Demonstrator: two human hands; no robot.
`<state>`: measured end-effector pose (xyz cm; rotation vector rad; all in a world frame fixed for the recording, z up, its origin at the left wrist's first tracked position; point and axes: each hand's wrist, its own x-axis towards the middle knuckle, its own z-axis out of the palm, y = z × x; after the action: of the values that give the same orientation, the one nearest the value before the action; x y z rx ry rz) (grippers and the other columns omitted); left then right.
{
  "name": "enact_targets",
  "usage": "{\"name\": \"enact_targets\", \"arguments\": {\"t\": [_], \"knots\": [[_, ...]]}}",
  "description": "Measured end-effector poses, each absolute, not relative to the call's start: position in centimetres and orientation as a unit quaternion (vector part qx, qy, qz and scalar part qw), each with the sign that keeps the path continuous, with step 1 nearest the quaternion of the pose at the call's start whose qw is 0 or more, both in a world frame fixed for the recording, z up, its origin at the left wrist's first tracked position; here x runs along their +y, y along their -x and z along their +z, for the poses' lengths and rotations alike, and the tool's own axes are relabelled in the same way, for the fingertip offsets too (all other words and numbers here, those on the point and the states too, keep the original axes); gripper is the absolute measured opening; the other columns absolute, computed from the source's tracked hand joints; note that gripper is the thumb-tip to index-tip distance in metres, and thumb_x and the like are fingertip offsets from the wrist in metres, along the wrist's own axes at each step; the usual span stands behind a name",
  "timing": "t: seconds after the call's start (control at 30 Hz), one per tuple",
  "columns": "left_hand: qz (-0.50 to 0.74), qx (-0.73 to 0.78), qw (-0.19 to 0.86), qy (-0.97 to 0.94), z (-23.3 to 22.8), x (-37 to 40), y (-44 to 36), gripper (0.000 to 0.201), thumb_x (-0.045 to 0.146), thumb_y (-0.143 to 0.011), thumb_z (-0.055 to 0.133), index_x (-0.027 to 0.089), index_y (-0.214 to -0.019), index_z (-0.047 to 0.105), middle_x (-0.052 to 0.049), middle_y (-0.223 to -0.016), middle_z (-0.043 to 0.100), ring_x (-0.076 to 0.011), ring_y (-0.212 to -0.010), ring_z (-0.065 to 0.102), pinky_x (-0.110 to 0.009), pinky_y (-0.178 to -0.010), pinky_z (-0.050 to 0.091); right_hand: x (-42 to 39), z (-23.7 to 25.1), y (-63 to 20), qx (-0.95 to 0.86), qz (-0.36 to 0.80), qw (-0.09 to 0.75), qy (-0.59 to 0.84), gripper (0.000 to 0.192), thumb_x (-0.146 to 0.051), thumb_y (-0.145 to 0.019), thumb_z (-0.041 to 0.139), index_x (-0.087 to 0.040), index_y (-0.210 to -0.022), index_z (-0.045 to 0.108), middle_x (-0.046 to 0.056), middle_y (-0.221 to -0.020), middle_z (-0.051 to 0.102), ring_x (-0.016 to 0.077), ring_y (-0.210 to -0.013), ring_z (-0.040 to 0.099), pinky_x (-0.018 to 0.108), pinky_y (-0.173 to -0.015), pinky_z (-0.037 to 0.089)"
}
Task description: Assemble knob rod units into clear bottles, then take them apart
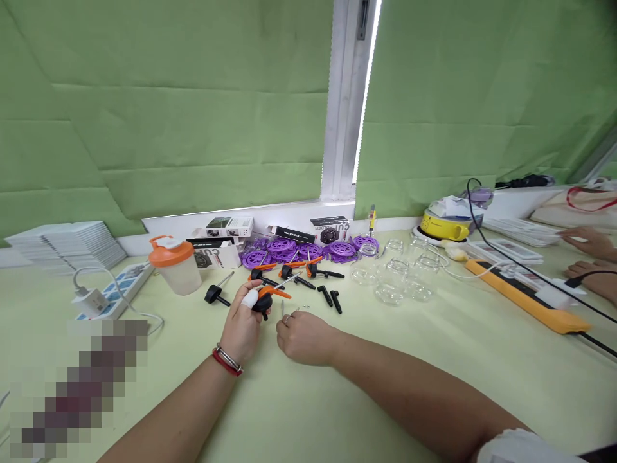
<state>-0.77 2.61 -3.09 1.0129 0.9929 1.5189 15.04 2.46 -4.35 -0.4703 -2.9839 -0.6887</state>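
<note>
A small black-and-orange clamp, smooth plastic with a thin metal rod, is gripped in the left hand, just in front of the purple wheel pile. The right hand is curled loosely beside it, a thin metal pin pinched at the fingertips. Three more clamps are laid between the hand-held one and the wheels. Clear rounded glass cups, at least six, are grouped right of the wheels. Bare pale-green table is left open nearer than the hands.
</note>
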Motion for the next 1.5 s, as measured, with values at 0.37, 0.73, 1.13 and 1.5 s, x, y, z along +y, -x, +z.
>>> {"name": "enact_targets", "arguments": {"t": [0.37, 0.73, 1.13, 1.5], "knots": [[0.625, 0.412, 0.509, -0.425, -3.1, 2.5, 0.7, 0.029, 0.033, -0.080, 0.054, 0.020, -0.106, 0.054, -0.001, -0.076, 0.060, -0.0120, -0.059, 0.054, -0.025, -0.055, 0.039, 2.2, -4.0, -15.2, -0.970, -0.202, 0.026, 0.132, 0.018, -0.008, -0.088, 0.041, -0.012, -0.088, 0.058, 0.010, -0.085, 0.063, 0.0180, -0.074, 0.057, 0.032, -0.064, 0.041], [0.626, 0.406, 0.512, -0.426, -3.3, 2.5, 0.7, 0.030, 0.034, -0.081, 0.054, 0.020, -0.107, 0.054, -0.001, -0.075, 0.059, -0.0127, -0.059, 0.053, -0.026, -0.056, 0.041, 1.6, -4.0, -15.3, -0.967, -0.225, 0.039, 0.111, 0.017, -0.006, -0.086, 0.042, -0.012, -0.086, 0.058, 0.009, -0.078, 0.062, 0.0182, -0.068, 0.056, 0.031, -0.059, 0.038], [0.601, 0.380, 0.567, -0.415, -2.5, 1.5, -0.3, 0.026, 0.032, -0.081, 0.055, 0.020, -0.104, 0.055, 0.000, -0.077, 0.059, -0.0129, -0.064, 0.054, -0.026, -0.060, 0.041, 0.6, -0.7, -16.5, -0.929, 0.043, 0.311, 0.196, 0.019, -0.011, -0.083, 0.044, -0.018, -0.087, 0.060, 0.006, -0.090, 0.067, 0.0151, -0.082, 0.059, 0.028, -0.071, 0.045], [0.465, 0.286, 0.717, -0.434, -2.5, -0.4, -1.9, 0.024, 0.032, -0.085, 0.053, 0.014, -0.100, 0.060, -0.004, -0.075, 0.055, -0.0150, -0.062, 0.053, -0.029, -0.058, 0.042, 2.2, 1.3, -17.7, -0.615, 0.449, 0.538, 0.362, 0.009, -0.025, -0.071, 0.063, -0.017, -0.075, 0.063, 0.001, -0.069, 0.063, 0.0135, -0.063, 0.061, 0.029, -0.064, 0.052]]}}
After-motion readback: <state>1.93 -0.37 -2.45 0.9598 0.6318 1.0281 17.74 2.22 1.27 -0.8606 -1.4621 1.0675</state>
